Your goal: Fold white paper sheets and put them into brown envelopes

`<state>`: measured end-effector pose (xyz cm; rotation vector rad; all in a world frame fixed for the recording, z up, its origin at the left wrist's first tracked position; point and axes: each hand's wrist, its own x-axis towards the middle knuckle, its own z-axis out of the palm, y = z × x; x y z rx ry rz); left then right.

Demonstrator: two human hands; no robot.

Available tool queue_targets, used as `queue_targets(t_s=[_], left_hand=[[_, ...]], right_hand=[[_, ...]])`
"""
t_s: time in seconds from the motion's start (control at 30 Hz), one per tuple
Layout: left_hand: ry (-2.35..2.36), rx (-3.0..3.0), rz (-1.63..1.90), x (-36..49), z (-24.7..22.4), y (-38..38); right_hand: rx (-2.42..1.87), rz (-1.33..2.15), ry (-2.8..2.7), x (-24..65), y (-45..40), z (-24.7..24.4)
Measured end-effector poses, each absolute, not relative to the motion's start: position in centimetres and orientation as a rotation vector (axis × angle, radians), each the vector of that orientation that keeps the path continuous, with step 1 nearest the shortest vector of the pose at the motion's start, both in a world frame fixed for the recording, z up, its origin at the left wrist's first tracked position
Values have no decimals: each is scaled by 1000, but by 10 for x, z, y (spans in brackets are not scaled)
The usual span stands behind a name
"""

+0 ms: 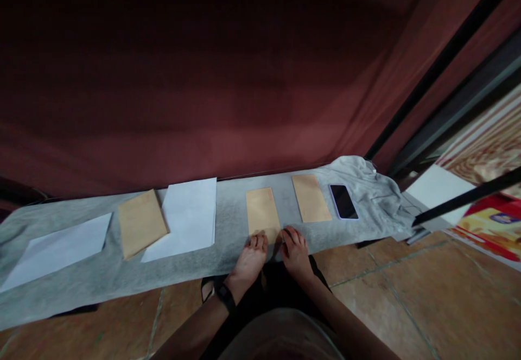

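Observation:
A brown envelope (262, 212) lies flat on the grey cloth in front of me. My left hand (251, 257) rests on its near edge with the fingers bent together. My right hand (295, 250) is at the envelope's near right corner, its fingers curled around a small dark thing I cannot make out. Another brown envelope (311, 199) lies just to the right, and beyond it a phone (344, 202) with a dark screen.
Grey cloth (232, 213) covers a long narrow table. To the left are white sheets (189, 219), a stack of brown envelopes (142, 223) overlapping them, and more white paper (61, 248). A dark red wall stands behind; black bars and a red box (488, 224) are at right.

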<state>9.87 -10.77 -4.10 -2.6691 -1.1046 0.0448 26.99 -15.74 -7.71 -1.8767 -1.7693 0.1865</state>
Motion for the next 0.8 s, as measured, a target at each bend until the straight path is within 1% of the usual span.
queue_targets(t_s=[0.17, 0.33, 0.4, 0.57, 0.67, 0.73, 0.8], left_hand=[[-1110, -2617, 55, 114, -38, -106], [-1152, -2641, 63, 122, -35, -101], [-1221, -2651, 42, 126, -32, -100], [-1497, -2734, -72, 132, -14, -92], [-1748, -2783, -335, 126, 7, -82], [-2001, -2760, -688, 118, 22, -74], [-2280, -2664, -1238, 112, 33, -68]], right_hand=[[-1859, 296, -1587, 261, -150, -75], [-1692, 610, -1211, 265, -133, -73], [-1592, 731, -1125, 265, -129, -72], [-1436, 888, -1081, 254, -128, -59], [-1363, 987, -1022, 250, -126, -47], [-1403, 1043, -953, 249, -124, -40], [-1429, 1148, -856, 248, -123, -35]])
